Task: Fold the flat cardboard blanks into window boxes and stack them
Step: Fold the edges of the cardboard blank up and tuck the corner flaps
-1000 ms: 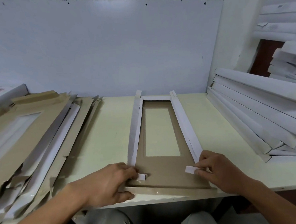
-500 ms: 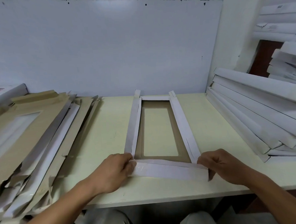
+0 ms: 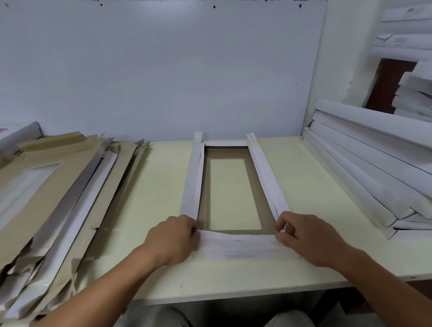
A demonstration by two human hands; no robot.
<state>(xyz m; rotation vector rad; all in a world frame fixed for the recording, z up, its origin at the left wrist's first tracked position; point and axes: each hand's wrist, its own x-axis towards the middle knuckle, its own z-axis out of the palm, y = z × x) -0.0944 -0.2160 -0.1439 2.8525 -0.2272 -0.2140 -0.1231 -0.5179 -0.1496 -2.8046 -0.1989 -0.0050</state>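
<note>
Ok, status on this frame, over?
Left hand and right hand both pinching near flap of box blank. Flap folded up. Nothing in the way.

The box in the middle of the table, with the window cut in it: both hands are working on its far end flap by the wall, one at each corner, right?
Not quite. In the head view the left hand and right hand are at the corners of the near end flap of the box, at the table's front edge. The far end by the wall is untouched.
</note>
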